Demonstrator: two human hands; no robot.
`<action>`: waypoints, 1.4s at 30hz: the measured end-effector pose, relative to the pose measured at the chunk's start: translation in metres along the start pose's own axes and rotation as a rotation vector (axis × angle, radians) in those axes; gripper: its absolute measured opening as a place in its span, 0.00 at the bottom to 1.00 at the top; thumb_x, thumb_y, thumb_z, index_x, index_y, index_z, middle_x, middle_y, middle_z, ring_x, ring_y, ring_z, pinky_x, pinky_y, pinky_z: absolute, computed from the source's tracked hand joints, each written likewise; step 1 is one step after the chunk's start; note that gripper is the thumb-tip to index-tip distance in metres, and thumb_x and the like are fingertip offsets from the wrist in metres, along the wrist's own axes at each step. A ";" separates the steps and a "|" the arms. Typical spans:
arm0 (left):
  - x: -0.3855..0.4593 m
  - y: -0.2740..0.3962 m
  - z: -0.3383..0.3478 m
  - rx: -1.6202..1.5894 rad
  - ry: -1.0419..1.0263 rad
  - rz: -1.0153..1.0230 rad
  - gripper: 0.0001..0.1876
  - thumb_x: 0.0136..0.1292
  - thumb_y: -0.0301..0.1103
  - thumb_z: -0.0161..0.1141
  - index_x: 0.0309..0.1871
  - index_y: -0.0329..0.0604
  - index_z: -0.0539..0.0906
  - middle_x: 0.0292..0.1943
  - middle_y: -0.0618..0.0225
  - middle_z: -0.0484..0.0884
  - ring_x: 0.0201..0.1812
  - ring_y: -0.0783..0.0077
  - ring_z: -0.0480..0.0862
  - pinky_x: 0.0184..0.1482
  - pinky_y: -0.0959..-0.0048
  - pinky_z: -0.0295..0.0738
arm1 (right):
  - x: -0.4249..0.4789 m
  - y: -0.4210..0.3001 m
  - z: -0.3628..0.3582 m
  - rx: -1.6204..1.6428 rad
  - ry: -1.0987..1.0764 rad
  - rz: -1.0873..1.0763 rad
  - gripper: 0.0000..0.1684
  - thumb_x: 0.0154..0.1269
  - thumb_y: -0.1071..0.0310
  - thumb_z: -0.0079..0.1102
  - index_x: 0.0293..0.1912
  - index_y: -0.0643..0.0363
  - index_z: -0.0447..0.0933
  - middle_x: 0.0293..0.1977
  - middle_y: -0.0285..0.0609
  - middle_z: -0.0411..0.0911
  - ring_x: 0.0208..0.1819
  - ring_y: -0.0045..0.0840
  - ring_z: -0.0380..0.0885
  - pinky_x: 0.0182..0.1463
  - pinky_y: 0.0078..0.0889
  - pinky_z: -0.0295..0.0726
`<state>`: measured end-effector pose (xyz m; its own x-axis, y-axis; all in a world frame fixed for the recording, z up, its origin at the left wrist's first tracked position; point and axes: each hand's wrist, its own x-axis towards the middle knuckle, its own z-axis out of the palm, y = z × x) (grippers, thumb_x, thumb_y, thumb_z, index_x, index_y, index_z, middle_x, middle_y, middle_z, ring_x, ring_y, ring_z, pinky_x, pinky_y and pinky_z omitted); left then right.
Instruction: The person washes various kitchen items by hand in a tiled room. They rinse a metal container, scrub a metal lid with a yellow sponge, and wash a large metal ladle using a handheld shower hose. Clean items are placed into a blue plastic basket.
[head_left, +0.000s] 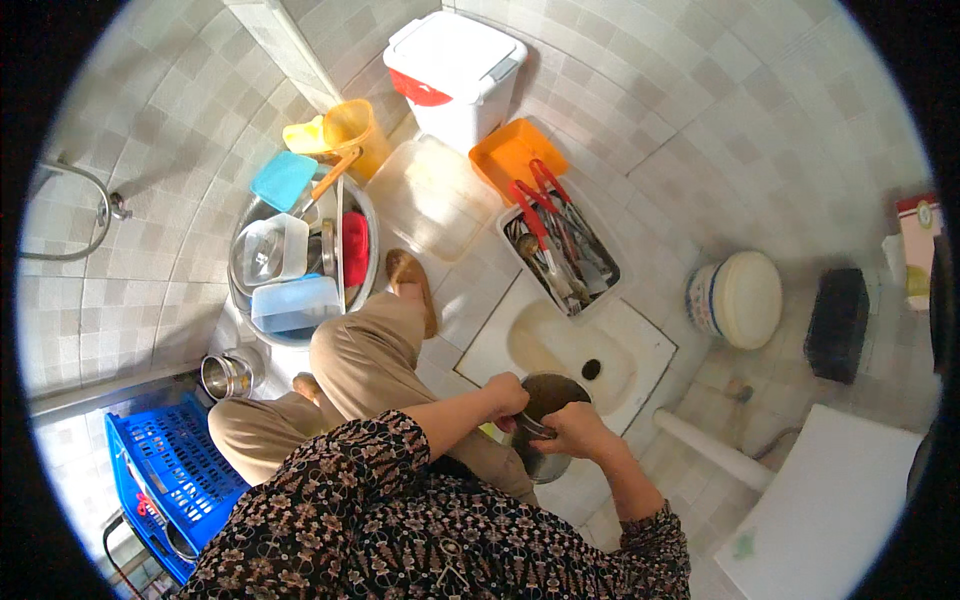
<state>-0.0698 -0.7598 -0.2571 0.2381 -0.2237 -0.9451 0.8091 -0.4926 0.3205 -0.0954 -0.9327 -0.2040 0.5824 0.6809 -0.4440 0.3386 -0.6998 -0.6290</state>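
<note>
Between my knees and a squat toilet pan (540, 337) I have a round metal pot (555, 394), its brownish inside turned up toward me. My left hand (506, 399) is curled at the pot's left rim. Gripping the near rim is my right hand (577, 431), fingers wrapped over a thin metal edge. A yellow-green bit (492, 432) shows under my left hand; what it is cannot be made out. Just beyond the pan, a rectangular tub (611, 296) holds metal utensils and red-handled tongs (531, 214).
At left, a wide metal basin (369, 202) holds plastic containers and a wooden-handled utensil (336, 174). Behind stand a yellow jug (360, 131), a white lidded bin (457, 82) and an orange tray (517, 150). A white bucket (746, 300) sits right; a blue crate (180, 457) is lower left.
</note>
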 end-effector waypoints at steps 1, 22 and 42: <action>0.004 -0.002 0.003 0.000 0.012 0.006 0.11 0.59 0.27 0.52 0.37 0.23 0.77 0.27 0.48 0.80 0.18 0.56 0.82 0.17 0.58 0.81 | -0.001 0.001 0.001 0.012 0.002 0.004 0.23 0.48 0.44 0.63 0.21 0.56 0.78 0.17 0.46 0.76 0.22 0.41 0.77 0.27 0.41 0.74; 0.003 0.012 -0.029 -0.073 -0.090 0.092 0.33 0.65 0.38 0.52 0.70 0.43 0.53 0.44 0.55 0.79 0.31 0.64 0.83 0.32 0.68 0.79 | 0.023 0.115 0.077 0.528 -0.089 0.432 0.23 0.46 0.51 0.69 0.31 0.64 0.80 0.20 0.43 0.76 0.24 0.25 0.73 0.31 0.33 0.73; -0.159 0.047 -0.224 -0.711 0.132 0.586 0.20 0.66 0.41 0.55 0.56 0.40 0.70 0.41 0.63 0.82 0.35 0.71 0.83 0.42 0.71 0.79 | 0.025 0.152 0.052 0.373 -0.386 0.336 0.37 0.44 0.46 0.70 0.49 0.63 0.77 0.46 0.46 0.79 0.44 0.29 0.76 0.43 0.36 0.75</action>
<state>0.0507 -0.5589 -0.1063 0.7370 -0.1547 -0.6580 0.6686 0.3093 0.6762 -0.0675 -1.0106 -0.3436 0.2799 0.5150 -0.8102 -0.1374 -0.8137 -0.5648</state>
